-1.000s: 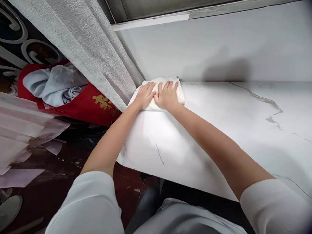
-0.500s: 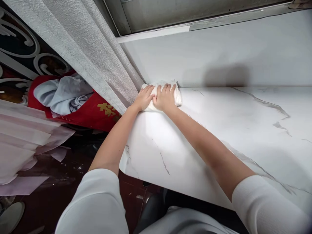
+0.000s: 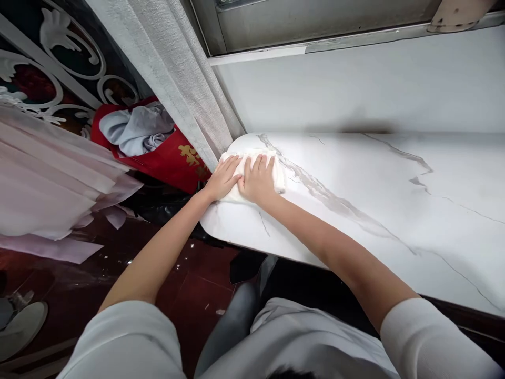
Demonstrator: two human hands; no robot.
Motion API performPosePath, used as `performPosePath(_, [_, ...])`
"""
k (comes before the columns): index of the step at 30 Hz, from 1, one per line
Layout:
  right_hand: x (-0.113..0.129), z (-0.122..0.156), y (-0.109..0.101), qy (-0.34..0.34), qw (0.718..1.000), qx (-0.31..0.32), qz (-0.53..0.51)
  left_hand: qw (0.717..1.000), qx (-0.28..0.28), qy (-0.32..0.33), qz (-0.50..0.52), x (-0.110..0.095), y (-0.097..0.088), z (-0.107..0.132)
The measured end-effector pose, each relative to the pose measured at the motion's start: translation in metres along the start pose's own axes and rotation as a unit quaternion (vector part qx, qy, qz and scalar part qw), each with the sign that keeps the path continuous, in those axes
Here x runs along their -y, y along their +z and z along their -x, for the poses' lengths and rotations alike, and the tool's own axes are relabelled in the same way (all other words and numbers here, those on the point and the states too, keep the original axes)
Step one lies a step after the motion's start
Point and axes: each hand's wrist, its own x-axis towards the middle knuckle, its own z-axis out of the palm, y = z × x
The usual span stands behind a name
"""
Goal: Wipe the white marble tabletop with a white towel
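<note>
A folded white cloth (image 3: pixel 279 173) lies flat on the left end of a white marble-patterned tabletop (image 3: pixel 355 173). My left hand (image 3: pixel 222 180) presses down on the cloth's left part, fingers stretched forward. Beside it, my right hand (image 3: pixel 258 182) lies flat across the middle of the cloth, its fingers slightly spread. The two thumbs come close together. Neither hand is wrapped round the cloth; both palms rest on top of it. Part of the cloth is hidden beneath the hands.
A pale textured curtain (image 3: pixel 189 68) hangs at the tabletop's left corner. Left of it is a red bag (image 3: pixel 165 166) holding light clothes (image 3: pixel 134 129). Sheer pink fabric (image 3: pixel 51 173) hangs further left. A white wall (image 3: pixel 355 84) runs behind, under a metal window frame (image 3: pixel 315 26).
Both hands have drawn the cloth back from the wall toward me and slightly left. The tabletop's rounded far corner now shows. The view has shifted too.
</note>
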Motion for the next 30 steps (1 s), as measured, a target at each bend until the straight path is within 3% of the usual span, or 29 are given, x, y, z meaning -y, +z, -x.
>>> performPosePath(5, [0.026, 0.049, -0.013, -0.018, 1.000, 0.012, -0.003, 1.000, -0.002, -0.011, -0.005, -0.019, -0.002, 0.060])
performPosePath(9, [0.038, 0.082, -0.023, -0.022, 0.999, 0.035, -0.001, 1.000, 0.009, -0.022, 0.002, -0.038, -0.003, 0.095])
performPosePath(16, [0.038, 0.103, -0.031, -0.021, 0.999, 0.032, -0.008, 1.000, 0.017, -0.023, 0.001, -0.055, -0.002, 0.112])
performPosePath(22, [0.027, 0.067, -0.022, -0.023, 0.999, 0.023, -0.002, 0.999, 0.017, -0.040, -0.002, -0.038, -0.003, 0.077])
performPosePath(30, [-0.015, -0.023, 0.004, 0.014, 1.000, 0.006, 0.003, 0.998, 0.003, -0.051, 0.021, -0.006, 0.000, -0.030])
